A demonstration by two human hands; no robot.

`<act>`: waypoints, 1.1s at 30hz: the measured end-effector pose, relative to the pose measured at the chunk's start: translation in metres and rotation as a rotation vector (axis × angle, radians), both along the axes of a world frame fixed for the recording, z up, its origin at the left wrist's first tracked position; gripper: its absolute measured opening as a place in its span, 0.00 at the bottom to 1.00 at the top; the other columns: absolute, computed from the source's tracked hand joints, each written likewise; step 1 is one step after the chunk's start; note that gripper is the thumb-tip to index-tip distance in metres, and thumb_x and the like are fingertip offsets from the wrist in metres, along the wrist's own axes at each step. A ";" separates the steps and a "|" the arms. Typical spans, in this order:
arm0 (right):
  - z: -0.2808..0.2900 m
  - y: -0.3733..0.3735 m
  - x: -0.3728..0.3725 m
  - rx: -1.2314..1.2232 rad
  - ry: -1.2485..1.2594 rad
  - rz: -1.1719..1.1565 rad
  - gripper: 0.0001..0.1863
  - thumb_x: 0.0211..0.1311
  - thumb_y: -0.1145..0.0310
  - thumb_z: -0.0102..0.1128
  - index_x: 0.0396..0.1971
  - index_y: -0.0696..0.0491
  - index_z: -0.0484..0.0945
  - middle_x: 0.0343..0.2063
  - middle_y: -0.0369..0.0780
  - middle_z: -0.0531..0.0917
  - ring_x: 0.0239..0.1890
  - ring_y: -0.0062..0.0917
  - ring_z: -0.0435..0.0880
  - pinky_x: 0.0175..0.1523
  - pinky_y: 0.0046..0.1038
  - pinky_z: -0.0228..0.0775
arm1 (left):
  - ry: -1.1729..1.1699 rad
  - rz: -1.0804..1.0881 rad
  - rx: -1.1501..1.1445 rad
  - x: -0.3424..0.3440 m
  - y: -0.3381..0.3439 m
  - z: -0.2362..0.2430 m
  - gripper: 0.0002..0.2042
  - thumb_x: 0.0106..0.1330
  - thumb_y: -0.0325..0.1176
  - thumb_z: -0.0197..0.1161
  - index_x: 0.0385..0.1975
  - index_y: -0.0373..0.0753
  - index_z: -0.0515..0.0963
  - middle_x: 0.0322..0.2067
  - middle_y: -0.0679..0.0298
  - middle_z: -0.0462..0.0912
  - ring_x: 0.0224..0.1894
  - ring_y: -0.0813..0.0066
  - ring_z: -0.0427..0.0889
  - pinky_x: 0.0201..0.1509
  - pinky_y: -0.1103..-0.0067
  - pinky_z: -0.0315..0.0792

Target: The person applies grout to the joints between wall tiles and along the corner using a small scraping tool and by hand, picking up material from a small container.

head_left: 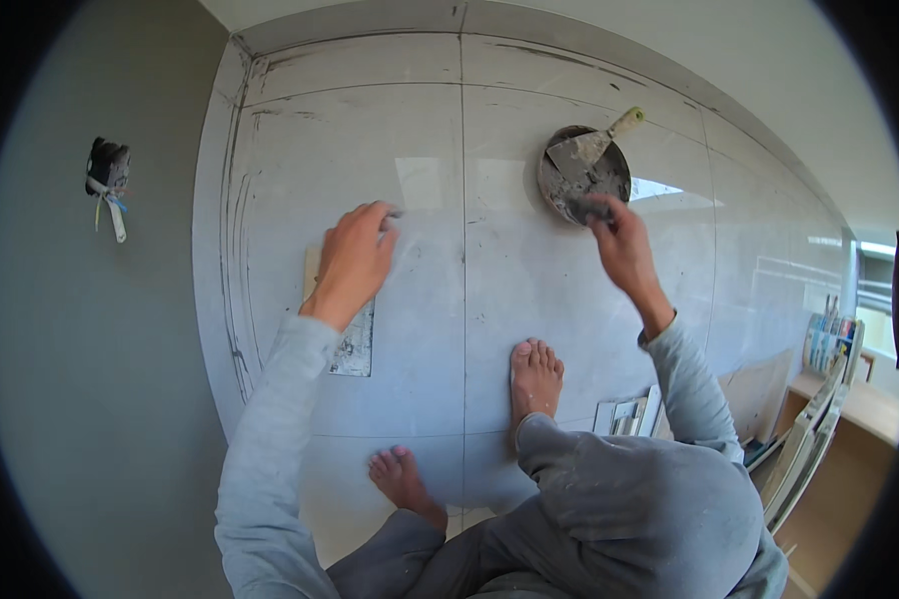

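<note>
My left hand (353, 258) is raised over the tiled floor, its fingers curled together. A small grey bit shows at the fingertips, too small to name. Below that hand lies a flat, grey-smeared rectangular plate (353, 347), partly covered by the hand and wrist; a pale yellowish edge (312, 268) shows beside it. My right hand (624, 250) is at the near rim of a round dark bucket (543, 182), fingers closed around something dark grey. Whether that is paste, a tool or the rim, I cannot tell. Grey paste (574, 187) is in the bucket. A putty knife (599, 143) rests across its far side, handle outward.
Large glossy floor tiles (509, 290) have dark smears along the left and far joints. My bare feet (536, 379) stand close by. Narrow offcuts (626, 414) lie near my right knee. Boards (814, 429) lean at right. Wires hang from a wall box (110, 185) at left.
</note>
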State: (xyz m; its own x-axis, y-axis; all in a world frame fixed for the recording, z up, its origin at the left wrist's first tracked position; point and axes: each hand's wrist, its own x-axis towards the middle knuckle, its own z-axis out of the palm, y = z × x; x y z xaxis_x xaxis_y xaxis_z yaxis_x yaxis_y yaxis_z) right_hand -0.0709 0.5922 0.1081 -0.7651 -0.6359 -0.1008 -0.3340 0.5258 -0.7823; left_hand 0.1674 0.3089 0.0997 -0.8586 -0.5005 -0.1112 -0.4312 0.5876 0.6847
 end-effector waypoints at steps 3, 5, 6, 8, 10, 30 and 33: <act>0.003 -0.003 -0.038 0.166 0.149 0.046 0.16 0.59 0.80 0.56 0.48 0.58 0.81 0.36 0.53 0.86 0.41 0.49 0.86 0.49 0.40 0.76 | -0.004 -0.097 0.325 -0.086 0.019 -0.005 0.13 0.69 0.27 0.60 0.52 0.33 0.78 0.39 0.52 0.87 0.41 0.62 0.87 0.49 0.73 0.78; -0.007 -0.015 -0.050 0.260 0.230 0.112 0.16 0.57 0.81 0.56 0.46 0.58 0.81 0.38 0.54 0.86 0.43 0.52 0.85 0.50 0.44 0.76 | -0.019 -0.079 0.399 -0.127 0.041 -0.024 0.15 0.71 0.30 0.60 0.55 0.32 0.75 0.39 0.53 0.87 0.41 0.64 0.87 0.49 0.72 0.78; -0.013 -0.015 -0.051 0.293 0.258 0.196 0.17 0.55 0.81 0.55 0.46 0.59 0.80 0.38 0.55 0.85 0.44 0.53 0.83 0.51 0.47 0.74 | -0.018 -0.046 0.427 -0.146 0.058 -0.033 0.17 0.72 0.31 0.60 0.57 0.32 0.72 0.41 0.53 0.86 0.40 0.65 0.87 0.47 0.72 0.79; -0.015 -0.023 -0.048 0.328 0.272 0.275 0.17 0.53 0.82 0.54 0.45 0.59 0.80 0.38 0.55 0.85 0.46 0.54 0.82 0.52 0.50 0.73 | -0.031 -0.017 0.455 -0.173 0.084 -0.048 0.20 0.73 0.32 0.60 0.60 0.31 0.70 0.42 0.52 0.86 0.40 0.66 0.88 0.46 0.72 0.80; -0.013 -0.032 -0.041 0.368 0.204 0.300 0.18 0.53 0.82 0.54 0.46 0.58 0.78 0.39 0.55 0.85 0.46 0.54 0.82 0.52 0.51 0.73 | -0.026 0.236 0.608 -0.188 0.099 -0.063 0.25 0.68 0.34 0.65 0.60 0.30 0.67 0.47 0.44 0.84 0.49 0.47 0.85 0.56 0.63 0.77; 0.063 0.015 0.012 -0.025 -0.377 0.573 0.15 0.61 0.82 0.60 0.47 0.55 0.83 0.36 0.36 0.86 0.41 0.25 0.82 0.51 0.30 0.74 | -0.279 -0.398 0.418 -0.173 0.071 -0.007 0.29 0.59 0.28 0.72 0.57 0.23 0.67 0.33 0.51 0.87 0.37 0.67 0.89 0.39 0.73 0.82; 0.049 -0.004 0.042 -0.024 -0.005 0.667 0.19 0.54 0.87 0.62 0.45 0.56 0.84 0.47 0.40 0.87 0.50 0.33 0.83 0.59 0.33 0.74 | -0.290 -0.281 0.527 -0.132 0.031 0.023 0.23 0.70 0.29 0.64 0.61 0.27 0.66 0.37 0.54 0.87 0.37 0.70 0.87 0.37 0.75 0.82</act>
State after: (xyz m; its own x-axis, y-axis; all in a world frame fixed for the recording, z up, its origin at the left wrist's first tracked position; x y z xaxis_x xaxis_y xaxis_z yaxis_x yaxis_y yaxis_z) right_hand -0.0288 0.5878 0.1569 -0.2069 -0.9748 -0.0831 -0.5777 0.1902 -0.7938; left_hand 0.0356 0.3398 0.1231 -0.8469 -0.0773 -0.5261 -0.5204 0.3230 0.7904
